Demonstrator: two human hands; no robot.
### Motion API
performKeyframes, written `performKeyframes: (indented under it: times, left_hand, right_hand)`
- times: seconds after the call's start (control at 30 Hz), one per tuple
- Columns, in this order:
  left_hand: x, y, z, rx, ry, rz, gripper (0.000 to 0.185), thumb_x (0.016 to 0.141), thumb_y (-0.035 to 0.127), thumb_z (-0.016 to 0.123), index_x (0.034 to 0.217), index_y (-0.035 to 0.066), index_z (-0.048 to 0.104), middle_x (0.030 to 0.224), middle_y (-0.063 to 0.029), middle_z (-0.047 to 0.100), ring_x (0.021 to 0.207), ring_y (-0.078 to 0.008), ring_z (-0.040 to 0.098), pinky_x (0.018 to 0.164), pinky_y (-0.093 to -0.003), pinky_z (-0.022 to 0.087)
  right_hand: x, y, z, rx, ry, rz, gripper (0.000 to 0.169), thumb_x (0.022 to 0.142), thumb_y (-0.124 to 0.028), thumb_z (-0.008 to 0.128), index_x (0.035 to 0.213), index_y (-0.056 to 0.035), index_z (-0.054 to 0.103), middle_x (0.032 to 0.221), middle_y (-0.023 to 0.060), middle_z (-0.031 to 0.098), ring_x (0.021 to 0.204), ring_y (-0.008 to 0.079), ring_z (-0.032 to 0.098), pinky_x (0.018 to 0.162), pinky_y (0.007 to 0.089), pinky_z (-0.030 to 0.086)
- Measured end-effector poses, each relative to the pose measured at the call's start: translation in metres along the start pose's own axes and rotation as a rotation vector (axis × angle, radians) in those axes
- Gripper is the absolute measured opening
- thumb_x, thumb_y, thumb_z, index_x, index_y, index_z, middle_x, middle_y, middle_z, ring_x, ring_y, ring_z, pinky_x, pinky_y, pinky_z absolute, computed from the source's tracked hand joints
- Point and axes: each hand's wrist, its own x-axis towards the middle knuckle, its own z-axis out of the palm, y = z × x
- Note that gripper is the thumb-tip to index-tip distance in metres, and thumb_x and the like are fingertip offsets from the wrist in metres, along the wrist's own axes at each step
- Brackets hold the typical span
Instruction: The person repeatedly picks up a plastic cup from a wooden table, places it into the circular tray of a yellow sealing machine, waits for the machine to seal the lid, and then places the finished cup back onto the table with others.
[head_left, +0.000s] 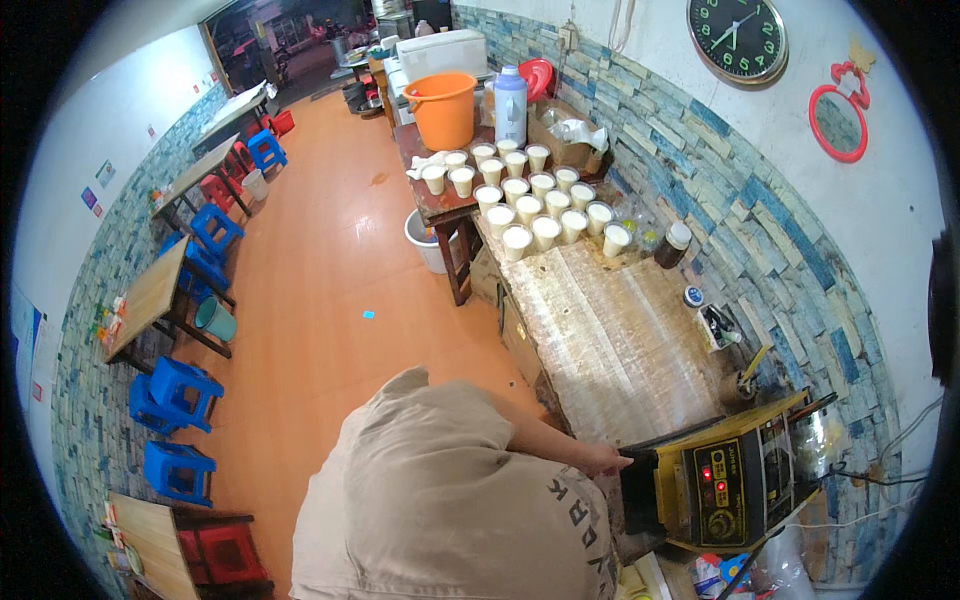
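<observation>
My left hand (609, 459) reaches from the beige sleeve to the near black part of a yellow-and-black cup sealing machine (720, 487). Its fingertips are at that part's edge; whether they grip it cannot be made out. Red lights glow on the machine's panel. My right hand is out of view, behind my shirt or beyond the picture's rim. Clear plastic cups of white liquid (516, 241) stand in rows at the far end of the worn counter (622, 330) and on the dark red table (437, 206) adjoining it.
An orange bucket (442, 112) and a blue thermos (511, 109) stand behind the cups. A lidded jar (673, 246) and a small white box (718, 328) sit along the tiled wall. Left across the floor are tables (148, 300) and blue stools (184, 390). A white bin (431, 247) stands by the red table.
</observation>
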Motion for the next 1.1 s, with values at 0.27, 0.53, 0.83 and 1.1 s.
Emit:
performKeyframes:
  times: [0.27,0.53,0.83,1.1]
  left_hand:
    - [0.019,-0.022,0.001,-0.176,0.024,0.072,0.041,0.087,0.042,0.05,0.073,0.004,0.058,0.063,-0.0046,0.053,0.055,-0.0163,0.048,0.046,-0.0327,0.039]
    - [0.026,-0.036,-0.002,-0.213,0.1,0.07,0.035,0.086,0.036,0.053,0.072,0.004,0.059,0.064,-0.0058,0.055,0.051,-0.0162,0.048,0.041,-0.0329,0.037]
    - [0.021,-0.036,-0.01,-0.098,0.093,0.058,0.031,0.087,0.028,0.051,0.075,0.002,0.062,0.066,-0.0069,0.059,0.057,-0.018,0.055,0.051,-0.0321,0.047]
    - [0.022,-0.038,-0.011,-0.119,0.094,0.067,0.03,0.086,0.028,0.054,0.076,0.001,0.062,0.071,-0.0086,0.062,0.062,-0.0184,0.059,0.058,-0.0324,0.05]
  right_hand:
    - [-0.007,0.004,0.0,-0.03,0.053,-0.024,0.045,0.096,-0.029,0.031,0.058,-0.0075,0.04,0.055,0.0057,0.04,0.045,0.0163,0.038,0.047,0.0302,0.039]
    - [-0.008,0.005,-0.001,-0.034,0.078,-0.033,0.046,0.097,-0.031,0.029,0.058,-0.0081,0.039,0.056,0.0058,0.041,0.046,0.0165,0.038,0.047,0.0309,0.04]
    - [-0.01,0.005,0.004,-0.05,0.098,-0.046,0.048,0.097,-0.033,0.026,0.058,-0.0087,0.037,0.057,0.0059,0.042,0.047,0.0168,0.038,0.048,0.0318,0.041]
    - [-0.01,0.002,0.008,-0.015,0.111,-0.037,0.044,0.095,-0.026,0.031,0.056,-0.0064,0.039,0.059,0.008,0.044,0.049,0.0184,0.04,0.05,0.0326,0.041]
